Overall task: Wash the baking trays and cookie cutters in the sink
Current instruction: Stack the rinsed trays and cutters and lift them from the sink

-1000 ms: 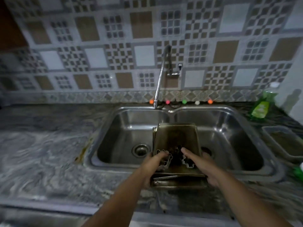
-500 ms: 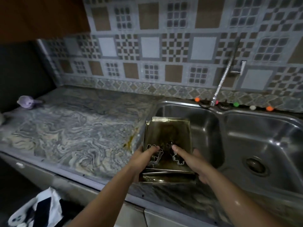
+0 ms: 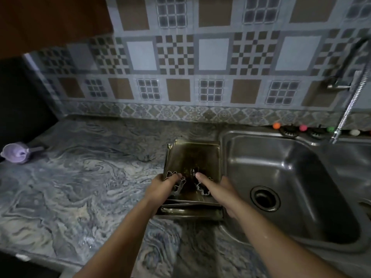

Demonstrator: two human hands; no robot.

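A stack of dirty, dark-stained baking trays (image 3: 193, 157) is held over the marble counter, just left of the sink's left basin (image 3: 281, 173). My left hand (image 3: 163, 187) grips the stack's near left edge, thumb pressing a metal cookie cutter (image 3: 176, 182) onto the top tray. My right hand (image 3: 218, 189) grips the near right edge, thumb on a flower-shaped cookie cutter (image 3: 202, 187). A third cutter (image 3: 193, 172) stands between the thumbs. Whether the stack touches the counter cannot be told.
The grey marble counter (image 3: 80, 187) stretches left, with a small purple cup (image 3: 17, 153) at its far left. A flexible steel tap (image 3: 349, 105) hangs over the sink's back rim, next to small coloured balls (image 3: 276, 125). Patterned tiles line the wall.
Both hands carried the tray stack leftward from over the sink to above the counter beside it. The view swung left, so the right basin and the green bottle left the frame.
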